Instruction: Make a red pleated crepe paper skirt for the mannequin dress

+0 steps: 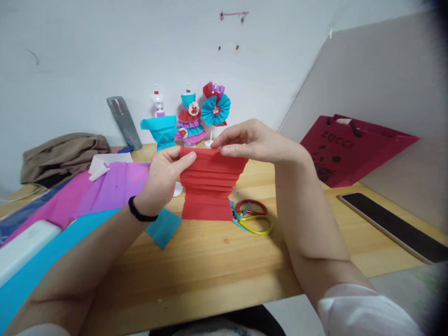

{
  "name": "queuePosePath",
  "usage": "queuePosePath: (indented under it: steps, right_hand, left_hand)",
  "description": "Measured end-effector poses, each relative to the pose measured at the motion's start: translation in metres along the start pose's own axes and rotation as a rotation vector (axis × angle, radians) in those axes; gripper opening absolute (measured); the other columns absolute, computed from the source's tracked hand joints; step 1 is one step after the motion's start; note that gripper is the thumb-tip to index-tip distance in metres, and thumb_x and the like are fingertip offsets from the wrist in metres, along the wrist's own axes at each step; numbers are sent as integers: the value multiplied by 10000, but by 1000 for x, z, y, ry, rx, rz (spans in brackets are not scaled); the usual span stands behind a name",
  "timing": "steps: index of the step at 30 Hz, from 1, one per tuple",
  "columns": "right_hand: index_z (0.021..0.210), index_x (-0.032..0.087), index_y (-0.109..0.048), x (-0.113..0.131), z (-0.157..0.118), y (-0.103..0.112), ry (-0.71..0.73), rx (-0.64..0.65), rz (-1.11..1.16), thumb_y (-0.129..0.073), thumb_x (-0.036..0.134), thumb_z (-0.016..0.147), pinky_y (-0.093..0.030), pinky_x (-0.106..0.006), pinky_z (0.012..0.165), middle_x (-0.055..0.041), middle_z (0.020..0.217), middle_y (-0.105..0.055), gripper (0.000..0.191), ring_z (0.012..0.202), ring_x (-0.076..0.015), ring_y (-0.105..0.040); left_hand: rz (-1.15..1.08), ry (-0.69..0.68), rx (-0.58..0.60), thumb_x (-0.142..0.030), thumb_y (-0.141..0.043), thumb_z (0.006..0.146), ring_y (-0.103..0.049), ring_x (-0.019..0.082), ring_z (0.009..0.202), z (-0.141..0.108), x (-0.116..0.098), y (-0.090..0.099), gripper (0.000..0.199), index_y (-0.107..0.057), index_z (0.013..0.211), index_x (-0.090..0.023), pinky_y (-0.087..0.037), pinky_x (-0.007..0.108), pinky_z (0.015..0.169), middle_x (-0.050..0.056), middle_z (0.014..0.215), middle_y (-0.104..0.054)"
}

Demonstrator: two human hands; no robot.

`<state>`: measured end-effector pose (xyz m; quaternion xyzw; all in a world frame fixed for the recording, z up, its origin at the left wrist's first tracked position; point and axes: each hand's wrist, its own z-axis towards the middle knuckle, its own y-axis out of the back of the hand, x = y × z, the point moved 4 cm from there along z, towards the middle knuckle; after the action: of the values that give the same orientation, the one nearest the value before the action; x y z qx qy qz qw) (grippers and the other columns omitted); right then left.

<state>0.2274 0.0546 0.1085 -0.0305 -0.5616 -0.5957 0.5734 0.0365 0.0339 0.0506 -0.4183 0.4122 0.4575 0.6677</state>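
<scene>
A sheet of red crepe paper with horizontal pleats across its middle hangs upright above the wooden table. My left hand pinches its upper left corner, thumb in front. At the upper right edge, my right hand has thumb and fingers closed on the paper. Partly behind the sheet's lower right lie scissors with one red and one yellow handle loop. A square of blue paper rests under my left wrist. Just beyond my left hand is a turquoise paper piece, in front of a small white dress form.
Two decorated dress forms, one with a tiered skirt and one with a blue rosette, stand by the wall. A grey bottle and brown cloth are left. Pink paper spreads leftward. A red bag and phone are right.
</scene>
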Motion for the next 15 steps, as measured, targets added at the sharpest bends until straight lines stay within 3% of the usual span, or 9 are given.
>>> queuePosePath:
  steps: [5,15]
  right_hand:
    - [1010,178,-729,2,1,-7,-24,70,-83,-720,452,804,-454,-288,588,-62,886,-722,343,760,-186,-606]
    - [794,163,-688,6,4,-13,-26,99,-184,-647,387,842,-353,-266,524,-26,713,-633,232,635,-142,-500]
  left_hand:
    - [18,-10,-19,-315,-804,739,-715,204,710,-1,-2,0,185,-764,846,-169,-575,329,677,42,786,-772]
    - [47,-51,-61,-309,-799,743,-710,195,735,-3,-6,0,174,-764,838,-167,-580,340,735,38,787,-767]
